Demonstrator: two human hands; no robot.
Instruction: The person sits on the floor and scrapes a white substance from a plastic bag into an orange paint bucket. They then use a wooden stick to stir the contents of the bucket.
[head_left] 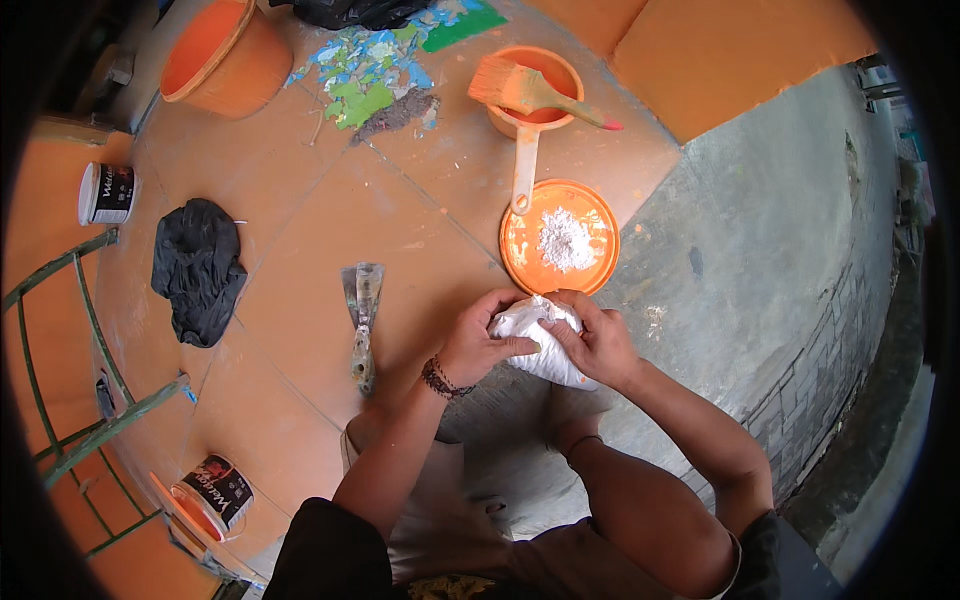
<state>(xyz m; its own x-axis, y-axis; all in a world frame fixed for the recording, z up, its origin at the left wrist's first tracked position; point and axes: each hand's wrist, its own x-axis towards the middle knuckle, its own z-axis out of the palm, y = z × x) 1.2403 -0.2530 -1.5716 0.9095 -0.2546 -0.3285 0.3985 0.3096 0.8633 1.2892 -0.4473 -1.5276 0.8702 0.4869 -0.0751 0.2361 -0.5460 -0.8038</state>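
Both hands clamped on a white plastic bag [540,340] of powder, left hand [480,340] gripping its left side, right hand [598,345] pinching the top, held just above the tiled floor [300,200] near the person's knees. Just beyond sits an orange lid [520,255] with a heap of white powder [565,240]; further out, an orange scoop pot [525,120] with a paintbrush [530,92] across it. Putty knife [362,320] lies left of the hands, black cloth [197,268] further left.

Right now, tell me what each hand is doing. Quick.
Left hand: closed on the white bag, gripping its left side.
Right hand: closed on the same white bag, fingers at its top.
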